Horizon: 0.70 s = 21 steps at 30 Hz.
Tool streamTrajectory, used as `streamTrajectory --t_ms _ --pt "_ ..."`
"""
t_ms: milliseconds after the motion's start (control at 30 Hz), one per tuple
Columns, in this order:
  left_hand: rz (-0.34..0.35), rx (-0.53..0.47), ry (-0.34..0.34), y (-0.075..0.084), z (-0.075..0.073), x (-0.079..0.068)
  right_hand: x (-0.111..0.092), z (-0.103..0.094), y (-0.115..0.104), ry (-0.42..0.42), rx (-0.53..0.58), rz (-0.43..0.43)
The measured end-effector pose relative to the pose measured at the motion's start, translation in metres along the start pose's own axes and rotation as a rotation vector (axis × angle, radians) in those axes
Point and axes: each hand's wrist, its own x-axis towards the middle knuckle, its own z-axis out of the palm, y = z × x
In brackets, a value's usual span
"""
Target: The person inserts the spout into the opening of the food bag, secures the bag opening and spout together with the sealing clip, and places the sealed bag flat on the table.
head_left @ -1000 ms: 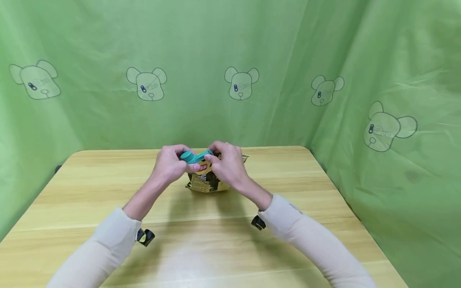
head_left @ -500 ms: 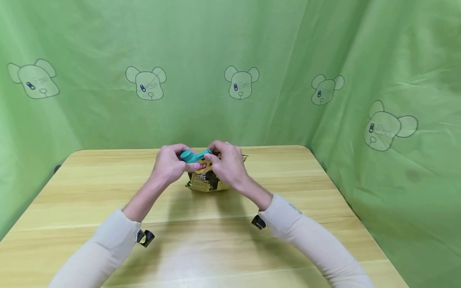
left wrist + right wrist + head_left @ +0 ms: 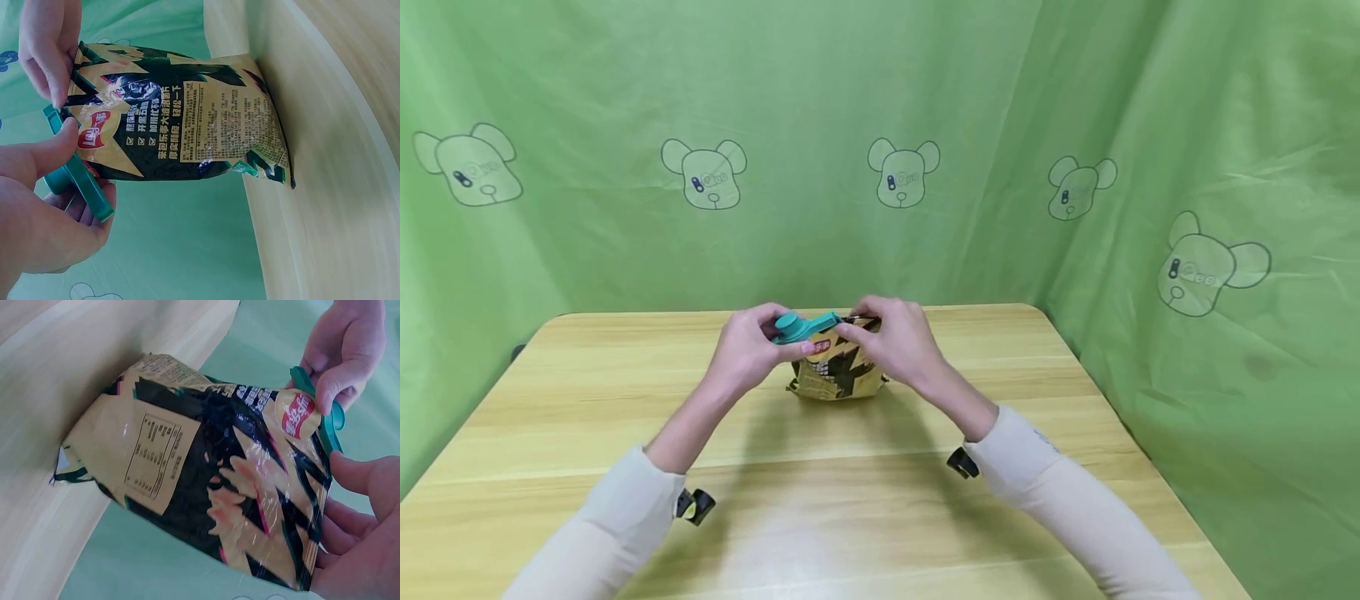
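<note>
A gold and black snack bag point(image 3: 842, 382) stands on the table with its opening end up. On the left part of its top edge sits a teal bag clip point(image 3: 811, 328) with a round cap. My left hand point(image 3: 742, 348) grips this clip, thumb in front and fingers behind, as the left wrist view shows at the clip's green bar point(image 3: 94, 190). My right hand point(image 3: 901, 343) pinches the bag's top edge to the right of the clip. In the right wrist view its thumb point(image 3: 356, 475) lies close to the clip's end, and its other fingers are partly behind the bag point(image 3: 181, 450).
The light wooden table point(image 3: 842, 517) spreads around the bag, with its far edge just behind. Green curtains point(image 3: 805, 100) printed with bear heads enclose the back and sides. Black wrist mounts point(image 3: 696, 506) hang below both sleeves.
My right hand has shifted right along the bag's top edge, away from the clip, uncovering more of the bag's front. The left hand keeps its grip on the clip, its wrist slightly further left.
</note>
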Motion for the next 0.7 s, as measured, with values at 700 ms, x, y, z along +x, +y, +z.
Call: streamTrajectory --t_ms 700 --pt "-0.053 0.026 -0.017 -0.025 -0.003 -0.006 -0.022 -0.014 0.057 -0.086 0.1 0.226"
